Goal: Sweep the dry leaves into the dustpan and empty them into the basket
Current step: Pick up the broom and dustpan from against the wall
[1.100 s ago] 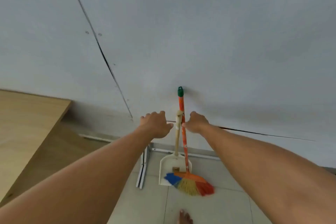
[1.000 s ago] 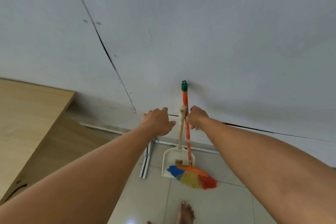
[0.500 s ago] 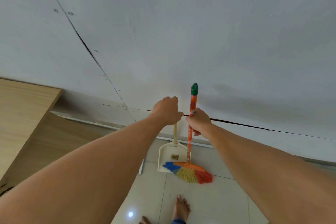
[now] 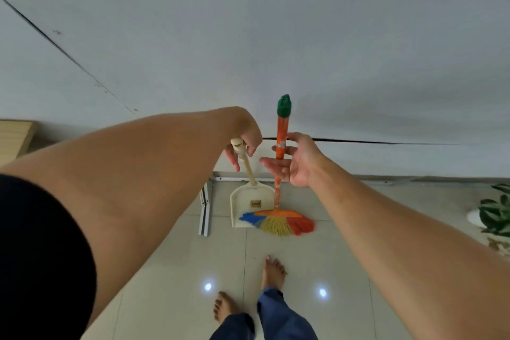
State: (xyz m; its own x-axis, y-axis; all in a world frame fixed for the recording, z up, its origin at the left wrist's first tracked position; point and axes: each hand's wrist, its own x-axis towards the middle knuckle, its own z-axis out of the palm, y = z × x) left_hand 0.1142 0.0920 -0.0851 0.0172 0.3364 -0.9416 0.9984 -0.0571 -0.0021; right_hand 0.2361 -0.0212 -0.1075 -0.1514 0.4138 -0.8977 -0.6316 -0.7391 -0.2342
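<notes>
The left hand point(image 4: 244, 141) is closing its fingers around the top of the cream handle of the dustpan point(image 4: 249, 208), gripping it from above, with the thumb pointing down beside the handle. The dustpan is standing on its edge on the tiled floor point(image 4: 171, 270), its handle tilting to the left.

The right hand point(image 4: 296, 163) is reaching with the palm turned up and the fingers spread; the orange handle of the broom point(image 4: 280, 174) is passing between the thumb and the fingers, which are touching it loosely rather than clamping it. The broom is standing nearly upright just beside the dustpan, its green cap near the white wall point(image 4: 303, 36), and its blue, yellow and orange bristles are fanning out on the floor, overlapping the dustpan's lower right corner.

A white metal bracket point(image 4: 205, 210) is lying on the floor to the left of the dustpan. A potted plant point(image 4: 495, 212) is showing at the right edge. Two bare feet are standing on the tiles below. No leaves or basket are in view.
</notes>
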